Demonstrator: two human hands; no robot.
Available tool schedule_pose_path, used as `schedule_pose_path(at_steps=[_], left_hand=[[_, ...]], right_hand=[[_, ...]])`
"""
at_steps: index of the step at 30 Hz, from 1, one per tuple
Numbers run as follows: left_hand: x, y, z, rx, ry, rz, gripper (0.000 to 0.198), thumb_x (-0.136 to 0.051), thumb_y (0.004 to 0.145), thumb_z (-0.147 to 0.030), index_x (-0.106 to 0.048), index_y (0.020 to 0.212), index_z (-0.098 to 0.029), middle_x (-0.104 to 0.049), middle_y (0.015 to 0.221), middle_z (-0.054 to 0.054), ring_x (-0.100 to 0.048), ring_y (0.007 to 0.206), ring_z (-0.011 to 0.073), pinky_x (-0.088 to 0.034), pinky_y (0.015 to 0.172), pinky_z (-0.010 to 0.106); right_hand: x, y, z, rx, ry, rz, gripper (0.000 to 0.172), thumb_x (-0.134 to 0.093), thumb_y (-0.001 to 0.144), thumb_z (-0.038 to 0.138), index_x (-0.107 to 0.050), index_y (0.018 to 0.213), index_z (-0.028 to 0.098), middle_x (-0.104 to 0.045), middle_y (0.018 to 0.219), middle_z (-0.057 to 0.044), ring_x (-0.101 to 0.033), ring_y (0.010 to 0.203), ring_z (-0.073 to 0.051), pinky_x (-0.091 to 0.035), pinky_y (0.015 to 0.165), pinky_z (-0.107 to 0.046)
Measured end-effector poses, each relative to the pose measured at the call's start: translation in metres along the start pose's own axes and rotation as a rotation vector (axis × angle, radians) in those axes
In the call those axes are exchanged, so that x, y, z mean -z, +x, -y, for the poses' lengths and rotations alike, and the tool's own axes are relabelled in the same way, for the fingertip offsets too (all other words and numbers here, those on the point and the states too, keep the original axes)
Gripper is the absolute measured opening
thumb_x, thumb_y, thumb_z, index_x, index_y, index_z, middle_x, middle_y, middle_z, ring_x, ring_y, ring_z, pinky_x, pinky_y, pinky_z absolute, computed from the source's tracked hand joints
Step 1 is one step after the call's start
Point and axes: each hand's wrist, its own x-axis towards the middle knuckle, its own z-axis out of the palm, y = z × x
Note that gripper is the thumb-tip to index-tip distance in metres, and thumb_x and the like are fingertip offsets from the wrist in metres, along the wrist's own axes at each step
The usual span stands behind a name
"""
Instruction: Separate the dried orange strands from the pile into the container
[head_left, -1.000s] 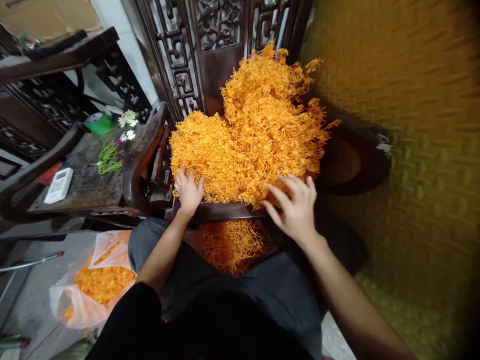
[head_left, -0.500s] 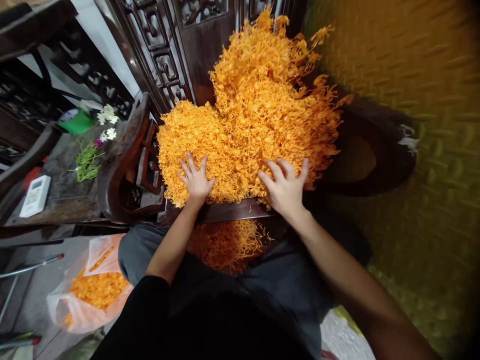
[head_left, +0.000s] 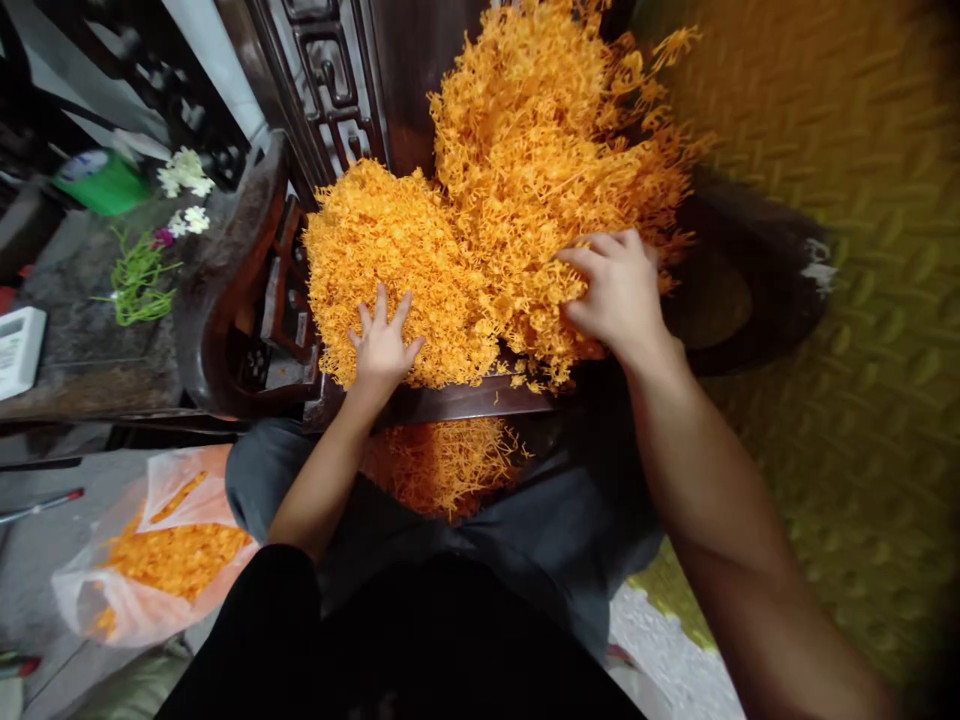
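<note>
Orange strands [head_left: 517, 190] heap on the dark wooden chair [head_left: 465, 402] at twelve o'clock — mostly gathered, it seems, though loose bits [head_left: 531, 379] fringe its edge. The left hand [head_left: 381, 352] rests there, fingers spread; the right hand [head_left: 621, 296] curls in, clamped or not unclear. The white remote [head_left: 21, 350] at nine — nothing readable.

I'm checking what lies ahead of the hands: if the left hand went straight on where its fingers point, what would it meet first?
Most likely more of the orange pile: the left hand appears to lie against it, though depth is hard to judge.
</note>
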Motion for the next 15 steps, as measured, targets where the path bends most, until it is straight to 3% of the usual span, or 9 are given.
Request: schedule_pose_path(at_steps=[3, 5, 7, 9, 11, 13, 15], left_hand=[[0.013, -0.007, 0.0, -0.003, 0.007, -0.019, 0.077, -0.065, 0.094, -0.04, -0.034, 0.164, -0.035, -0.02, 0.176, 0.006, -0.027, 0.152, 0.0549, -0.041, 0.11, 0.076], [0.02, -0.017, -0.007, -0.01, 0.007, -0.064, 0.077, -0.065, 0.093, -0.035, -0.034, 0.164, -0.034, -0.021, 0.176, 0.007, -0.03, 0.151, 0.053, -0.041, 0.111, 0.072], [0.019, -0.032, -0.025, -0.052, -0.007, -0.111, 0.073, -0.061, 0.095, -0.031, -0.037, 0.163, -0.028, -0.029, 0.172, 0.012, -0.034, 0.149, 0.0507, -0.038, 0.114, 0.07], [0.006, -0.052, -0.056, -0.18, -0.043, -0.1, 0.057, -0.052, 0.1, -0.028, -0.048, 0.157, -0.02, -0.047, 0.16, 0.018, -0.045, 0.142, 0.0457, -0.039, 0.114, 0.065], [-0.021, -0.071, -0.096, -0.485, -0.082, 0.055, 0.043, -0.043, 0.104, -0.027, -0.063, 0.139, -0.015, -0.066, 0.137, 0.019, -0.06, 0.124, 0.0376, -0.046, 0.107, 0.056], [-0.056, -0.082, -0.14, -0.874, -0.088, 0.227, 0.035, -0.046, 0.104, -0.03, -0.073, 0.119, -0.014, -0.072, 0.124, 0.016, -0.065, 0.118, 0.0313, -0.048, 0.106, 0.048], [-0.09, -0.079, -0.177, -1.132, -0.092, 0.23, 0.037, -0.059, 0.099, -0.036, -0.071, 0.124, -0.012, -0.062, 0.146, 0.019, -0.054, 0.139, 0.0332, -0.041, 0.117, 0.048]], right_hand=[[0.004, 0.021, -0.001, -0.043, 0.026, 0.046, 0.041, -0.062, 0.079, 0.021, -0.071, 0.118, 0.019, -0.069, 0.115, -0.015, -0.053, 0.119, -0.041, -0.043, 0.1, -0.064], [0.006, 0.03, 0.001, -0.066, 0.043, 0.071, 0.029, -0.062, 0.084, 0.021, -0.071, 0.111, 0.017, -0.069, 0.11, -0.015, -0.052, 0.119, -0.039, -0.04, 0.103, -0.063], [0.008, 0.034, 0.005, -0.064, 0.048, 0.083, 0.019, -0.062, 0.087, 0.021, -0.069, 0.104, 0.016, -0.068, 0.107, -0.015, -0.051, 0.12, -0.038, -0.037, 0.105, -0.063], [0.008, 0.035, 0.009, -0.035, 0.033, 0.076, 0.013, -0.063, 0.087, 0.02, -0.067, 0.098, 0.015, -0.067, 0.106, -0.015, -0.05, 0.118, -0.038, -0.037, 0.105, -0.064], [0.009, 0.035, 0.012, -0.007, 0.025, 0.067, 0.008, -0.064, 0.088, 0.02, -0.065, 0.094, 0.016, -0.067, 0.104, -0.014, -0.05, 0.118, -0.036, -0.037, 0.105, -0.063], [0.011, 0.038, 0.016, -0.006, 0.015, 0.084, 0.004, -0.063, 0.09, 0.019, -0.061, 0.089, 0.015, -0.067, 0.102, -0.013, -0.05, 0.118, -0.035, -0.037, 0.107, -0.063], [0.014, 0.043, 0.018, -0.018, -0.016, 0.127, 0.009, -0.064, 0.089, 0.017, -0.057, 0.084, 0.015, -0.067, 0.103, -0.013, -0.05, 0.119, -0.035, -0.037, 0.108, -0.063]])
